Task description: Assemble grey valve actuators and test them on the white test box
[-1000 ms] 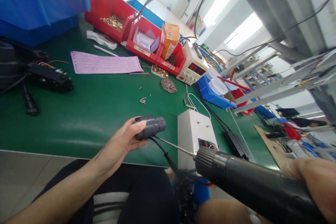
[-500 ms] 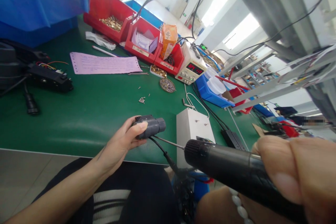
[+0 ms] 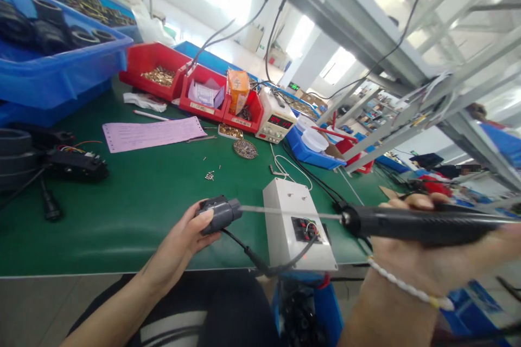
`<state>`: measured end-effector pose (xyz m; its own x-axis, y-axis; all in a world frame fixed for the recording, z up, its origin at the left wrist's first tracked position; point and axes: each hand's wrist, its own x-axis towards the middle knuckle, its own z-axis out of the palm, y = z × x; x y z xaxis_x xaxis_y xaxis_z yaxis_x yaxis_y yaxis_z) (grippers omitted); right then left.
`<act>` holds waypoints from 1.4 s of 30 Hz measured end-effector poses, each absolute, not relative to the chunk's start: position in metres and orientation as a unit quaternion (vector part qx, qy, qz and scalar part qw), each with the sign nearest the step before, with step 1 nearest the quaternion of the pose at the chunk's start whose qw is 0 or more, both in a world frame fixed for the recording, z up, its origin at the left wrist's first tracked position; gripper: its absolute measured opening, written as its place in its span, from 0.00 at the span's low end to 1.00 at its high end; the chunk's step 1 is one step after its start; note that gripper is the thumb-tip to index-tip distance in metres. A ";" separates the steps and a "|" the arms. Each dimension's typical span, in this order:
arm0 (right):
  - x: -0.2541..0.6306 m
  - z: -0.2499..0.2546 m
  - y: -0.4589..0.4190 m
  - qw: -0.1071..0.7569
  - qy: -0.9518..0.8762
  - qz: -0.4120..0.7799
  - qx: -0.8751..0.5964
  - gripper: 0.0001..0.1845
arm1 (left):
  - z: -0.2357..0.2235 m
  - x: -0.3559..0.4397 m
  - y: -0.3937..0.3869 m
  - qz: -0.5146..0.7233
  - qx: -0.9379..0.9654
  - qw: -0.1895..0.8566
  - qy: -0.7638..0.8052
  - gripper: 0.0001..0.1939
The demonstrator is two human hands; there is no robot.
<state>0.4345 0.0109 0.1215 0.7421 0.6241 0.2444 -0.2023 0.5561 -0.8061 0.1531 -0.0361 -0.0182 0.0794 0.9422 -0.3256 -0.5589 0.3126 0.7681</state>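
The right hand (image 3: 421,255) curled around a black cylindrical screwdriver (image 3: 393,222), its metal shaft (image 3: 293,212) nearly level where it had slanted half a second earlier. Beyond, the left hand (image 3: 193,233), thumb on top, gripped a dark-grey rounded plastic housing (image 3: 221,214) near the front edge of the glossy green desk (image 3: 122,227).

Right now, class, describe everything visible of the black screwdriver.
The black screwdriver has a thick, roughly cylindrical body that looks like plastic, and a long, thin, metallic-looking bit, blurred here. Gripped by the right hand, it lies nearly level in the picture, its bit pointing toward the grey part in the left hand and crossing in front of the pale box. Whether its tip touches the grey part is unclear.
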 end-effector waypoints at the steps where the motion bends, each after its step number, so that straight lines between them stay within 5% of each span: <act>1: 0.450 0.115 0.019 0.851 -0.225 0.240 -0.409 0.27 | -0.016 0.153 -0.037 0.537 0.236 0.693 0.418 0.31; 9: 0.525 0.017 0.014 0.750 -0.111 0.327 -0.564 0.14 | 0.001 0.158 -0.050 0.534 0.289 0.642 0.469 0.41; 16: 0.496 0.034 -0.010 0.703 -0.166 0.358 -0.591 0.10 | 0.017 0.178 -0.076 0.465 0.519 0.405 0.593 0.49; 19: 0.446 0.056 -0.039 0.668 -0.284 0.419 -0.546 0.28 | 0.017 0.180 -0.079 0.476 0.634 0.226 0.566 0.51; 21: 0.410 0.062 -0.057 0.492 -0.445 0.579 -0.474 0.43 | 0.015 0.177 -0.076 0.489 0.727 0.092 0.472 0.53; 24: 0.374 0.054 -0.070 0.383 -0.510 0.663 -0.392 0.45 | 0.011 0.171 -0.070 0.487 0.805 -0.025 0.339 0.50; 28: 0.366 0.038 -0.068 0.369 -0.536 0.669 -0.360 0.43 | 0.009 0.167 -0.068 0.543 0.721 0.176 0.392 0.47; 33: 0.396 0.059 -0.037 0.254 -0.686 0.533 -0.425 0.28 | 0.023 0.180 -0.070 0.437 0.589 0.512 0.446 0.21; 37: 0.428 0.071 0.029 0.369 -0.687 0.279 -0.560 0.14 | 0.037 0.196 -0.081 0.483 0.473 0.523 0.519 0.24; 42: 0.438 0.046 0.090 0.303 -0.702 0.309 -0.566 0.10 | 0.037 0.198 -0.091 0.465 0.502 0.486 0.544 0.27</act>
